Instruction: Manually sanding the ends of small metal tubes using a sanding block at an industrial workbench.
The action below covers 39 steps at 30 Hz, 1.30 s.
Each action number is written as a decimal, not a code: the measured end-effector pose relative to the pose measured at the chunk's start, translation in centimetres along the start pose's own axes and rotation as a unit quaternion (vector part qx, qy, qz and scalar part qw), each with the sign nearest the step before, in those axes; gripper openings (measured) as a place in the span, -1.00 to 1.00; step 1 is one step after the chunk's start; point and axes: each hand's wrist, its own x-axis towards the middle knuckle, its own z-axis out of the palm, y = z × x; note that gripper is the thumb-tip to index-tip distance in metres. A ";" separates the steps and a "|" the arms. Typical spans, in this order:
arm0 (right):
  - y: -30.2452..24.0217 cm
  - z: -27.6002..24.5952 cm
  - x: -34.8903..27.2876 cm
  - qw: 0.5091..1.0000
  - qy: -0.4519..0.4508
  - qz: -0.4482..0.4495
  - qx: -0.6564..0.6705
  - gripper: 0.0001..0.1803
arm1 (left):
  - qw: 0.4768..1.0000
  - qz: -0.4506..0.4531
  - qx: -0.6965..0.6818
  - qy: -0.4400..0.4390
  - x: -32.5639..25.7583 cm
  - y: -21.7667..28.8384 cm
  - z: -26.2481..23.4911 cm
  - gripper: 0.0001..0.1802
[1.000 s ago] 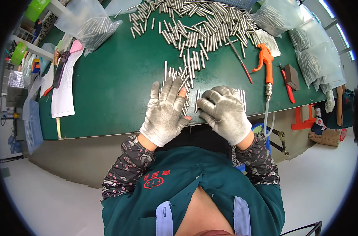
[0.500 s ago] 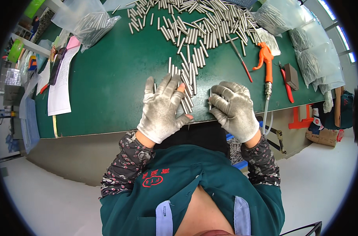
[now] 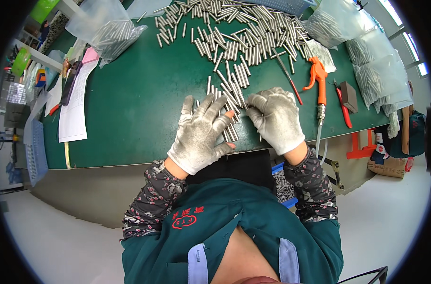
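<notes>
The broad dark-green work mat (image 3: 130, 109) fills the upper half of the frame, and most of the work still lies on it: a wide loose scatter of short silvery metal rods (image 3: 239, 33) spreads across the upper centre, each pointing its own way, unsorted. By contrast, only a small gathered row of rods (image 3: 230, 111) sits at mid-frame near the mat's lower edge, between and partly under the two hands, so the sorting looks to be at an early stage. These gathered rods lie side by side, their long axes running roughly from the lower edge of the frame towards the top, leaning slightly to the upper left, ends nearly level. The left hand (image 3: 200, 135), in a grey-speckled work glove, lies flat with fingers spread wide, pressing on the row's left part and gripping nothing. The right hand (image 3: 275, 119), gloved alike, is loosely curled at the row's right side; its fingertips touch the rods, and a thin one shows below it, but whether it truly pinches one cannot be told. At the upper right lie clear plastic bags of rods (image 3: 376, 71), and beside them an orange-handled air blow gun (image 3: 318, 78).
</notes>
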 end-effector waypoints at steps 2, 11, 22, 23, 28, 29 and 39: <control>-0.4 0.1 0.8 0.997 -0.021 0.053 -0.059 -0.72 | 1.000 -0.007 0.006 0.013 0.4 0.3 0.1 -0.21; 1.0 1.6 3.2 0.985 0.006 0.173 0.010 -0.71 | 1.000 -0.009 0.010 0.026 0.4 -0.1 0.2 -0.27; -1.5 2.0 6.8 0.969 -0.170 0.174 -0.055 -0.72 | 0.999 -0.004 0.012 0.052 0.2 -0.3 0.4 -0.29; -1.5 2.3 7.1 0.964 -0.181 0.180 -0.067 -0.73 | 0.999 -0.005 0.012 0.051 0.2 -0.4 0.4 -0.29; -1.7 1.7 7.6 0.956 -0.213 0.192 -0.065 -0.73 | 0.998 -0.004 0.013 0.059 0.2 -0.4 0.5 -0.28; -1.8 1.5 7.6 0.952 -0.229 0.194 -0.062 -0.73 | 0.998 -0.004 0.013 0.054 0.2 -0.4 0.4 -0.28; -0.1 -0.4 5.4 0.940 -0.217 0.257 0.061 -0.71 | 0.998 0.002 0.023 0.064 0.1 -0.4 0.8 -0.28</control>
